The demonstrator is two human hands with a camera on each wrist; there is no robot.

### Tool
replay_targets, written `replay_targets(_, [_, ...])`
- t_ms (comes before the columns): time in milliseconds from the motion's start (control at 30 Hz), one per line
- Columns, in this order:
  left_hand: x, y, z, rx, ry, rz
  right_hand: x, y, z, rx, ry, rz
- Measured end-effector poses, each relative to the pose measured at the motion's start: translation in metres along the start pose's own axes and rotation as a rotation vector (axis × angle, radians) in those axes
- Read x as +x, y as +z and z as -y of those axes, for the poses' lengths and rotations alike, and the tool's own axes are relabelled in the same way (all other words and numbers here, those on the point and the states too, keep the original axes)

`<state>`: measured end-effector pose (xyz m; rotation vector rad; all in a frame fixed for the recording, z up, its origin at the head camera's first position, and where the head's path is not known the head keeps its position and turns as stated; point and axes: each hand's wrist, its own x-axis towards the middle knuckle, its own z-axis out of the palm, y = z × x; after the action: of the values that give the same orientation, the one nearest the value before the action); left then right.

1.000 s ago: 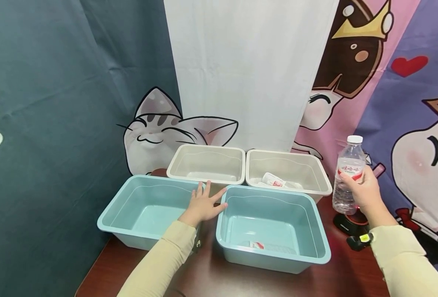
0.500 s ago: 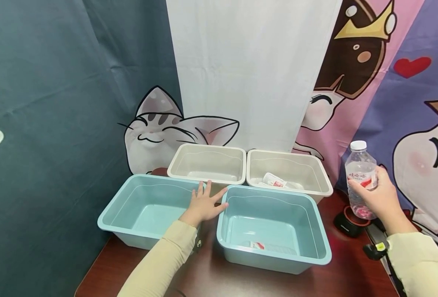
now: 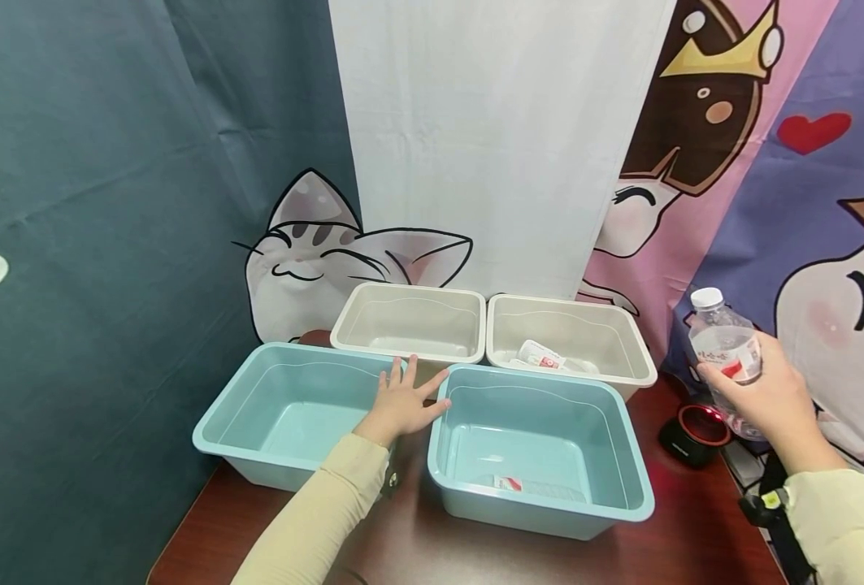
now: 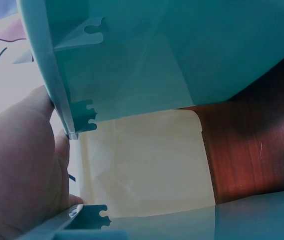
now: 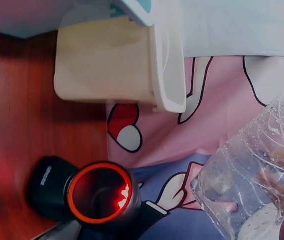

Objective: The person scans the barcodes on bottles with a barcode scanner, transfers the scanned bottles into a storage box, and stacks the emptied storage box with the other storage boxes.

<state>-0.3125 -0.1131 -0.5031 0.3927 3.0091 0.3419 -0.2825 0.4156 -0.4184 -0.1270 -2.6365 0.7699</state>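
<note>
In the head view my right hand (image 3: 775, 398) grips a clear water bottle (image 3: 724, 349) with a white cap and a red-and-white label. The bottle is held in the air at the right, tilted, its lower part beside a black barcode scanner (image 3: 691, 436) with a glowing red window. In the right wrist view the ribbed bottle (image 5: 246, 160) appears at the right edge, off to the side of the scanner (image 5: 102, 192). My left hand (image 3: 400, 405) spreads its fingers over the gap between two light-blue bins, touching the rim of the right blue bin (image 3: 541, 398).
The left blue bin (image 3: 256, 406) stands on the brown table (image 3: 410, 544). A clear bottle (image 3: 541, 489) lies in the right blue bin. Behind are two cream bins; the right cream bin (image 3: 600, 333) holds a labelled white-capped bottle (image 3: 540, 355). Printed curtains hang behind.
My right hand has carried the bottle rightward and slightly down, tilting it as it goes. The scanner's window shows brighter red now. My left hand and the bins stay put.
</note>
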Motion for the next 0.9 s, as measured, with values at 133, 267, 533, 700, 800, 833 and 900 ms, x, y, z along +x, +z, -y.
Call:
replay_targets(133, [0.0, 0.0, 0.0, -0.001, 0.001, 0.006, -0.002, -0.003, -0.006, -0.035, -0.021, 0.0])
replay_targets(267, [0.0, -0.001, 0.0, -0.004, 0.001, 0.011, -0.005, -0.004, -0.011, -0.06, -0.055, -0.03])
replay_targets(533, [0.001, 0.0, 0.001, 0.0, 0.001, 0.005, -0.006, -0.005, -0.016, -0.121, -0.088, -0.078])
replay_targets(700, [0.001, 0.0, 0.001, 0.0, 0.006, 0.002, -0.009, -0.004, -0.02, -0.167, -0.113, -0.099])
replay_targets(800, [0.0, 0.0, 0.001, 0.01, 0.004, 0.004, -0.011, -0.001, -0.023, -0.191, -0.121, -0.095])
replay_targets(833, [0.0, 0.0, 0.001, 0.013, 0.003, 0.003, -0.011, -0.001, -0.024, -0.198, -0.122, -0.092])
replay_targets(900, [0.0, -0.001, 0.0, 0.023, 0.002, 0.003, -0.013, 0.001, -0.027, -0.211, -0.124, -0.083])
